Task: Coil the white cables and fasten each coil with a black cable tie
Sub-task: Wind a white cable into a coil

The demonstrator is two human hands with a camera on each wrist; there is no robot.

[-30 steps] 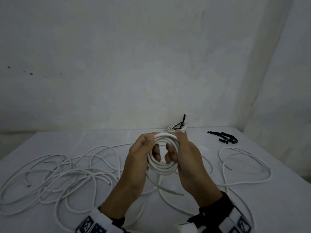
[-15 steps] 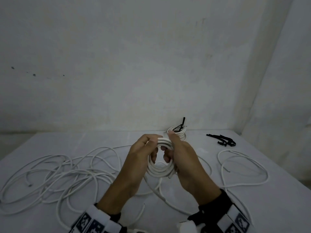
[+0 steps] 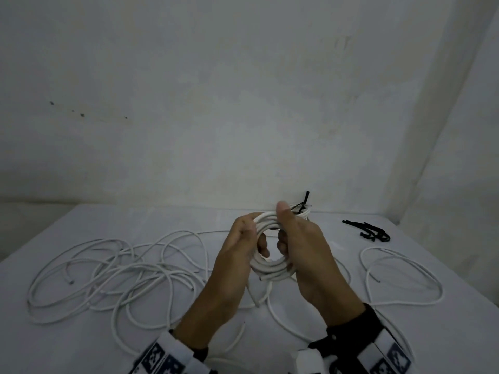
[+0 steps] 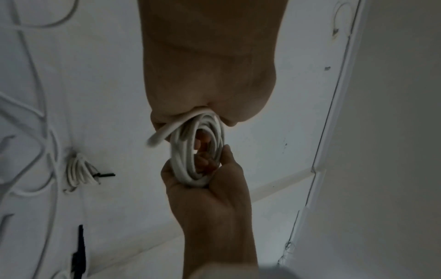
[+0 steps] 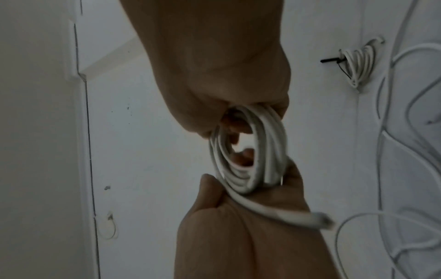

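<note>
White and bendy, the coil (image 3: 270, 263) felt light but springy, so I guessed it would pop loose if I let go. I held it up over the table (image 3: 81, 346), my left hand (image 3: 237, 255) and right hand (image 3: 302, 252) each wrapped round one side. The ties (image 3: 370, 231) lay far off to my right.

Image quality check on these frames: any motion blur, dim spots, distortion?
Head view: dim and flat, corners darker, table edge bowed by the wide lens; coil fairly sharp. Left wrist view: free cable end smeared, near forearm soft. Right wrist view: the cable end streaked by motion; tied coil soft.
</note>
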